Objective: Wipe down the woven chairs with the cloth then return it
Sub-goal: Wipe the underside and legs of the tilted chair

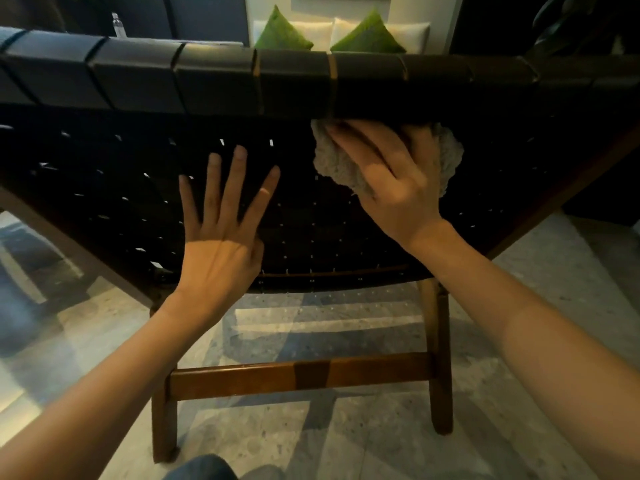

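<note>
I face the back of a dark woven chair (114, 188) with black straps on a brown wooden frame. My right hand (391, 181) presses a crumpled grey cloth (337, 164) flat against the weave just under the top rail, its fingers stretched over the cloth. Spread flat on the woven back to the left of the cloth lies my left hand (225, 223), fingers straight and apart, holding nothing.
The chair's wooden crossbar (301, 375) and two rear legs stand on a grey stone floor. Beyond the top rail are a white sofa with two green cushions (282, 34), a water bottle (118, 26) and dark chairs at the back left.
</note>
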The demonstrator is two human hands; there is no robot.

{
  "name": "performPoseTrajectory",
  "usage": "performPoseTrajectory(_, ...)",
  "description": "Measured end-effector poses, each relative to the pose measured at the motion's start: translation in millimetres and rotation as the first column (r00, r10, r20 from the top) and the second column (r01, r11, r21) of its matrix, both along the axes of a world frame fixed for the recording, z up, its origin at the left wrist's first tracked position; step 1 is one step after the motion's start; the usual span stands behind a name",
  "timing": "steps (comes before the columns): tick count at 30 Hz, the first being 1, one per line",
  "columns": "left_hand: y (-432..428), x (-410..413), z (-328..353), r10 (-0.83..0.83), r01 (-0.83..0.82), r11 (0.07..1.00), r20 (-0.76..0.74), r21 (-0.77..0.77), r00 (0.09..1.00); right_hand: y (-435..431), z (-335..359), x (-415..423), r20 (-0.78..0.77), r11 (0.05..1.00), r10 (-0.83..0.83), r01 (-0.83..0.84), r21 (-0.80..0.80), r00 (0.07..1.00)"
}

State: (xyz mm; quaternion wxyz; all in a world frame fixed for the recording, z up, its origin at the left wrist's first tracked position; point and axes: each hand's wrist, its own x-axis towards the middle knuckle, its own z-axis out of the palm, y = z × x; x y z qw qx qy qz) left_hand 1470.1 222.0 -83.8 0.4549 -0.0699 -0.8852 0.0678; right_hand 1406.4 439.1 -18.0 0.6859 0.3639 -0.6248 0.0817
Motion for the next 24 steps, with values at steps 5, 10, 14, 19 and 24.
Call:
performPoseTrajectory(5, -7, -5, -6, 0.002, -0.002, 1.0, -0.012, -0.03, 1.0, -6, -39, -31, 0.036, 0.98, 0.002, -0.009, 0.198, 0.999)
performPoseTrajectory(10, -15, -8, -15, -0.003, 0.001, 0.999, -0.038, -0.054, 0.999, -6, -112, -62, 0.203, 0.936, -0.101, 0.024, 0.352, 0.974)
performPoseTrajectory(14, -18, -6, -19, -0.029, 0.029, 0.999, 0.009, -0.037, 1.0, -11, -156, -70, 0.272, 0.854, -0.19, 0.022, 0.52, 0.943)
performPoseTrajectory(19, -20, -4, -19, -0.055, 0.056, 0.998, 0.032, -0.026, 0.998, -19, -190, -57, 0.581, 0.791, -0.353, -0.098, 0.604, 0.733)
performPoseTrajectory(24, -25, 2, -16, -0.041, 0.044, 0.998, 0.063, -0.048, 0.997, -30, -183, -47, 0.639, 0.708, -0.506, -0.144, 0.691, 0.58)
